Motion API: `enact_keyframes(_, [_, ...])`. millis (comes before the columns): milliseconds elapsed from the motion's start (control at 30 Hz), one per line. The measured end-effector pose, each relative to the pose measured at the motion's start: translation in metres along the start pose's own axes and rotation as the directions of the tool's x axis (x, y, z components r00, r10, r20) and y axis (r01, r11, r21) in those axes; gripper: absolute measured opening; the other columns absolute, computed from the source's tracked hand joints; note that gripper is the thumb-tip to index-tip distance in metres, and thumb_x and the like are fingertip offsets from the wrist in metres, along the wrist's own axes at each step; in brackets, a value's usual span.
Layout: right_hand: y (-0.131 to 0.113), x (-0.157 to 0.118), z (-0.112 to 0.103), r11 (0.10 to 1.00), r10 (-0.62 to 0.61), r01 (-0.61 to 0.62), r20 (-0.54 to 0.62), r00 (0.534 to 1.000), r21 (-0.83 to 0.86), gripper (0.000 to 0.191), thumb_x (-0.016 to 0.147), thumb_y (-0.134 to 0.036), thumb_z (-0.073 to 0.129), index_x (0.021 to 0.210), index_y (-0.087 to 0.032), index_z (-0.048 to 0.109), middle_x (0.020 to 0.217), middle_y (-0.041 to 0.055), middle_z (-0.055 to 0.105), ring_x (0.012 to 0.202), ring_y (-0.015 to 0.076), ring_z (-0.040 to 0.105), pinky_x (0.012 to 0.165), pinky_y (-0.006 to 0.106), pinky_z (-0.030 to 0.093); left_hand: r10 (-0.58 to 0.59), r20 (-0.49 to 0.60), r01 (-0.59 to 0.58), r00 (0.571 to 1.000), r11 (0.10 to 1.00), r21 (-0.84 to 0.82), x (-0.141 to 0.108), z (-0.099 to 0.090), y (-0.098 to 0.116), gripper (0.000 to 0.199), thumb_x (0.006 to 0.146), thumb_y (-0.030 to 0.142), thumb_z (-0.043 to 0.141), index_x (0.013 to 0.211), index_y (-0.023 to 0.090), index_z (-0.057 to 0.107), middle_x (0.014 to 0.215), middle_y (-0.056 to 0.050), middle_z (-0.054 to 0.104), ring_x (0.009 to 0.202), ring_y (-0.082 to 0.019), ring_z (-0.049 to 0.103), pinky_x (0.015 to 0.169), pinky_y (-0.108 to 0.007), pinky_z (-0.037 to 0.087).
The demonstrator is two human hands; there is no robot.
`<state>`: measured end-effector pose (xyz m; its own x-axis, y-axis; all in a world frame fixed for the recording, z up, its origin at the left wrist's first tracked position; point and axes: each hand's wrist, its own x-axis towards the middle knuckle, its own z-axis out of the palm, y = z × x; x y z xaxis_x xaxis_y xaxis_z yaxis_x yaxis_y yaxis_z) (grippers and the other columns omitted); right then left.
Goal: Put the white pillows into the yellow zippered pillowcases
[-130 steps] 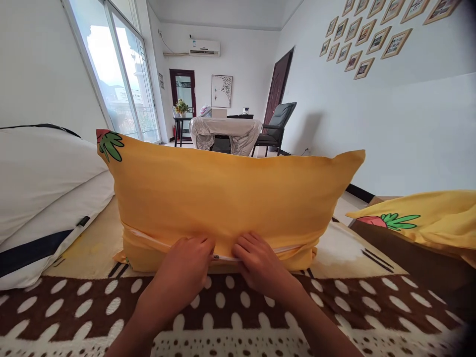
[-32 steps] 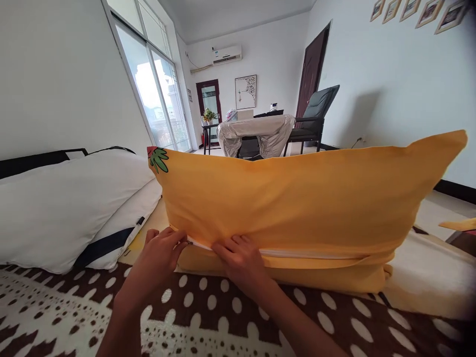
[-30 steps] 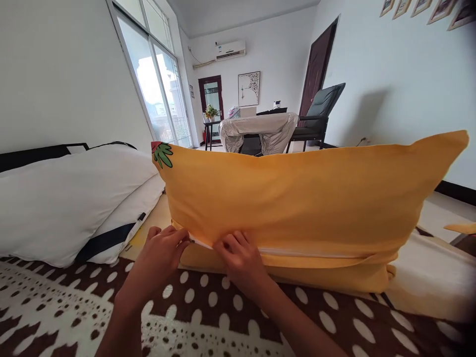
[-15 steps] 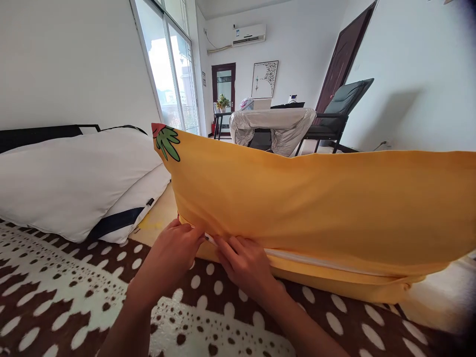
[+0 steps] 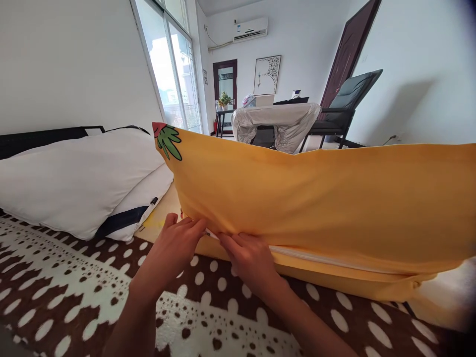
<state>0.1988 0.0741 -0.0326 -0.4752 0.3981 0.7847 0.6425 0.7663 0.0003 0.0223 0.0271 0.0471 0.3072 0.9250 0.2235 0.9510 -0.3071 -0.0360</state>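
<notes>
A yellow pillowcase stands on its long side before me, with a red and green plant print at its upper left corner. Along its lower edge runs a pale zipper. My left hand is closed on the fabric at the zipper's left end. Beside it, my right hand pinches the cloth along the same seam. A bit of the zipper and a small dark spot, perhaps the slider, show between the hands. Both sets of fingertips are partly hidden in the folds.
White pillows lie at the left, one with a navy band. Beneath is a brown and white spotted blanket. Farther back are a covered table, a dark reclining chair and a window.
The view has shifted slightly. Both hands stay at the zipper seam, and the left hand's grip has changed a little, with a finger now raised. The pillowcase stands much as before.
</notes>
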Motion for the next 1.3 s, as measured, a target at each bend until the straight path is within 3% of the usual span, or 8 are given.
enact_keyframes(300, [0.004,-0.001,0.001,0.997,0.058,-0.06,0.04,0.997,0.045,0.02,0.091,-0.014,0.047,0.095,-0.02,0.066,0.061,-0.0017,0.06,0.058,0.0109,0.052,0.058,0.025,0.03,0.032,-0.108,-0.035,0.994,0.999,-0.03,0.005,0.006,-0.017,0.018,0.091,0.012,0.036,0.081,0.02,0.048,0.076,0.002,0.058,0.085,-0.017,0.053,0.075,-0.034,0.021])
enact_keyframes(667, [0.006,0.001,0.0,0.992,0.063,-0.068,0.049,0.997,0.107,0.019,0.091,-0.016,0.048,0.096,-0.02,0.067,0.065,-0.002,0.064,0.059,0.0104,0.054,0.058,0.025,0.03,-0.002,-0.062,-0.004,0.998,0.997,-0.081,0.004,0.006,-0.021,0.019,0.093,0.016,0.031,0.083,0.02,0.047,0.079,0.0,0.055,0.082,-0.017,0.05,0.077,-0.036,0.023])
enact_keyframes(867, [0.007,0.001,0.0,0.993,0.07,-0.074,0.051,0.996,0.095,0.02,0.091,-0.015,0.048,0.095,-0.02,0.067,0.064,-0.002,0.063,0.059,0.0096,0.054,0.058,0.024,0.031,-0.016,-0.116,0.015,0.993,1.0,-0.012,0.004,0.009,-0.019,0.024,0.093,0.017,0.031,0.078,0.018,0.048,0.08,-0.002,0.057,0.087,-0.019,0.05,0.076,-0.037,0.024])
enact_keyframes(1300, [0.007,0.0,0.0,0.995,0.057,-0.059,0.024,0.998,0.084,0.019,0.09,-0.014,0.048,0.09,-0.019,0.066,0.062,-0.0023,0.061,0.057,0.0103,0.052,0.057,0.026,0.031,-0.075,-0.113,0.073,0.991,0.997,-0.024,0.009,0.015,-0.03,0.021,0.092,0.02,0.034,0.077,0.018,0.048,0.081,-0.003,0.06,0.088,-0.02,0.051,0.079,-0.038,0.027])
